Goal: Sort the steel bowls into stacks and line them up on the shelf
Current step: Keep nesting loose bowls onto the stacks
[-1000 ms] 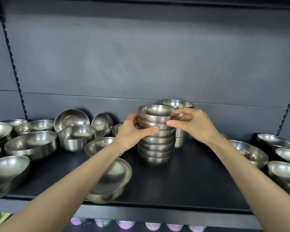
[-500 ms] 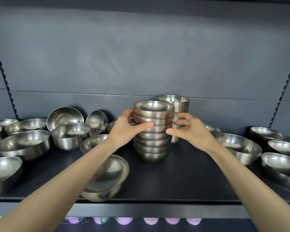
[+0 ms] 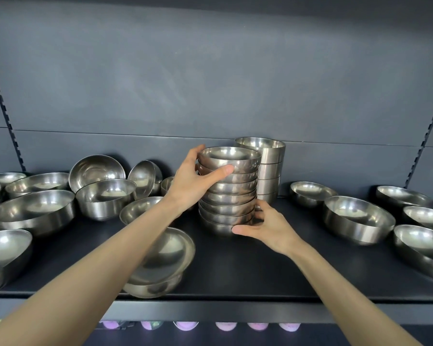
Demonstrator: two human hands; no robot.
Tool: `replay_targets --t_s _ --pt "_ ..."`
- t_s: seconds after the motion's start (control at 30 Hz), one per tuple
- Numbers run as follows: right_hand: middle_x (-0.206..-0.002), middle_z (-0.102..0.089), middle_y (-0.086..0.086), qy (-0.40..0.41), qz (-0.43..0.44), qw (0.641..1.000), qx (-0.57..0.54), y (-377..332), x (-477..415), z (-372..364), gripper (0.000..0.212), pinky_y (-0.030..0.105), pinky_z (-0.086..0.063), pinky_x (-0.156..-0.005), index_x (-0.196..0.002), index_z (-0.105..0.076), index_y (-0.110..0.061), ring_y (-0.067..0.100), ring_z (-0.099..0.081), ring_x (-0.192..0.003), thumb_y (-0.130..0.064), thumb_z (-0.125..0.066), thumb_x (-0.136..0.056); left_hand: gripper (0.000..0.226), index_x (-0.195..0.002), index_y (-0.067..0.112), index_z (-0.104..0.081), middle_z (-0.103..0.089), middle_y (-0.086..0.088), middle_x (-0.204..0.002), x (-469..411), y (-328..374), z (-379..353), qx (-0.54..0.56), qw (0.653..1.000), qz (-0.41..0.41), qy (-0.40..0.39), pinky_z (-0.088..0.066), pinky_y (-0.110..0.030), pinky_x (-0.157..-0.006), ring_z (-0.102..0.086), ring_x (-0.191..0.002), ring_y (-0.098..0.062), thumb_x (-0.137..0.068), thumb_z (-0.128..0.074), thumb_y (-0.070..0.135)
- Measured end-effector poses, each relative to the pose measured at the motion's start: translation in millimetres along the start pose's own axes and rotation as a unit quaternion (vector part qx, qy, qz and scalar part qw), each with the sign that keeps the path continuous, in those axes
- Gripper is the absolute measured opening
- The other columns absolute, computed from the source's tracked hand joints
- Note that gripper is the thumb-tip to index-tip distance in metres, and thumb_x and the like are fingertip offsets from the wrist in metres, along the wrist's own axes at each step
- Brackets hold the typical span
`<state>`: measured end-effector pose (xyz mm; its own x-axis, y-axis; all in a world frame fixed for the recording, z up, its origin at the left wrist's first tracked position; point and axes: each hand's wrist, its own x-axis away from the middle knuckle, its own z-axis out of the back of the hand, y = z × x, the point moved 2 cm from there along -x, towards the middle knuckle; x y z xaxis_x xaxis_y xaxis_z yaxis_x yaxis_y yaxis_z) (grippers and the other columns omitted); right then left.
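Observation:
A stack of several small round steel bowls [image 3: 229, 193] stands on the dark shelf [image 3: 273, 265] near its middle. My left hand [image 3: 193, 181] grips the top bowls of this stack, thumb across the front and fingers behind the rim. My right hand [image 3: 265, 226] holds the stack's base from the right, thumb under the lowest bowl. Right behind it stands a second stack of straight-sided steel bowls [image 3: 269, 168] against the back panel.
Loose steel bowls of mixed sizes crowd the shelf's left part [image 3: 33, 213] and right part [image 3: 358, 221]. Two wide bowls [image 3: 165, 260] lie tilted at the front edge under my left forearm. Pink items [image 3: 225, 325] show on the shelf below.
My right hand has slid from the upper part of the stack down to its base. My left hand has stayed on the top bowls.

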<state>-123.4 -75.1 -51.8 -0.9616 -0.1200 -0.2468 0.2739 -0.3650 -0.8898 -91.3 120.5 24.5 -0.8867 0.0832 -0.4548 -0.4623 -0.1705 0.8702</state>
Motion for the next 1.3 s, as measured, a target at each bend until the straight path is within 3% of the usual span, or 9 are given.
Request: replay_targets --t_s 0.23,0.53,0.63,0.73,0.83,0.93,1.1,1.2,1.3 --pt "-0.077 -0.072 -0.01 0.005 -0.001 1.0 0.004 -1 -12 -10 0.044 0.031 -0.055 -0.086 -0.093 -0.061 -0.02 0.011 -0.064 -0.077 -0.023 -0.089 -0.06 0.103 -0.138 0.03 -0.038 -0.06 0.019 -0.109 -8 -9 11 0.007 1.0 0.01 0.008 -0.048 -0.034 -0.099 -0.059 -0.107 -0.006 -0.049 -0.078 0.063" --pt "-0.08 -0.073 -0.013 -0.001 -0.008 1.0 0.027 0 -20 -13 0.044 0.022 -0.055 -0.081 -0.095 -0.06 -0.025 0.008 -0.066 -0.08 -0.029 -0.089 -0.061 0.088 -0.142 0.021 -0.034 -0.056 0.019 -0.106 -15 -11 16 -0.014 1.0 0.007 -0.012 -0.046 -0.03 -0.099 -0.058 -0.107 -0.006 -0.07 -0.079 0.042" --pt "-0.079 -0.072 -0.019 -0.003 -0.017 0.999 0.046 -5 -18 -13 0.043 0.014 -0.052 -0.076 -0.096 -0.059 -0.027 0.002 -0.066 -0.077 -0.03 -0.088 -0.063 0.09 -0.144 0.02 -0.03 -0.051 0.028 -0.104 -17 -10 17 -0.03 0.999 0.008 -0.026 -0.043 -0.02 -0.094 -0.053 -0.103 0.007 -0.071 -0.078 0.042" --pt "-0.08 -0.071 -0.016 0.001 -0.023 0.996 0.088 -11 -15 -12 0.042 0.008 -0.047 -0.07 -0.1 -0.06 -0.026 0.0 -0.065 -0.077 -0.029 -0.085 -0.067 0.101 -0.148 0.019 -0.022 -0.048 0.027 -0.116 -16 -7 22 -0.041 0.998 0.011 -0.051 -0.035 -0.018 -0.096 -0.044 -0.115 0.001 -0.069 -0.078 0.048" --pt "-0.104 -0.068 -0.004 0.007 -0.039 0.984 0.173 -18 -10 -9 0.051 0.023 -0.05 -0.085 -0.116 -0.058 -0.019 0.014 -0.065 -0.095 -0.031 -0.081 -0.072 0.112 -0.151 0.018 -0.011 -0.037 0.008 -0.147 -12 -3 30 -0.056 0.996 0.008 -0.071 -0.032 -0.029 -0.11 -0.034 -0.131 -0.004 -0.068 -0.078 0.05" --pt "-0.124 -0.057 0.009 0.005 -0.058 0.969 0.239 -30 -1 -8 0.058 0.038 -0.047 -0.097 -0.125 -0.054 -0.017 0.024 -0.06 -0.103 -0.032 -0.078 -0.075 0.113 -0.151 0.013 -0.008 -0.022 -0.003 -0.157 0 1 37 -0.126 0.989 -0.003 -0.081 -0.029 -0.039 -0.114 -0.025 -0.142 -0.015 -0.07 -0.079 0.046" --pt "-0.139 -0.048 0.011 -0.013 -0.046 0.942 0.332 -56 17 -8 0.065 0.042 -0.042 -0.103 -0.137 -0.046 -0.017 0.028 -0.05 -0.123 -0.032 -0.074 -0.08 0.084 -0.145 0.015 -0.033 -0.038 -0.007 -0.149 29 21 60 -0.322 0.936 -0.077 -0.117 -0.023 -0.022 -0.105 -0.034 -0.137 -0.021 -0.076 -0.073 0.044" --pt "-0.137 -0.05 0.008 -0.027 -0.001 0.942 0.333 -74 29 -13 0.059 0.034 -0.04 -0.102 -0.135 -0.048 -0.015 0.023 -0.047 -0.125 -0.03 -0.072 -0.083 0.071 -0.137 0.016 -0.046 -0.05 -0.007 -0.139 48 37 77 -0.393 0.903 -0.098 -0.142 -0.029 -0.026 -0.105 -0.042 -0.13 -0.023 -0.078 -0.071 0.045" --pt "-0.139 -0.048 0.003 -0.045 0.04 0.947 0.316 -86 42 -26 0.058 0.023 -0.035 -0.094 -0.134 -0.05 -0.013 0.016 -0.046 -0.123 -0.033 -0.07 -0.084 0.062 -0.132 0.018 -0.052 -0.053 -0.001 -0.129 78 40 96 -0.398 0.905 -0.084 -0.129 -0.034 -0.025 -0.098 -0.046 -0.122 -0.018 -0.078 -0.07 0.045"
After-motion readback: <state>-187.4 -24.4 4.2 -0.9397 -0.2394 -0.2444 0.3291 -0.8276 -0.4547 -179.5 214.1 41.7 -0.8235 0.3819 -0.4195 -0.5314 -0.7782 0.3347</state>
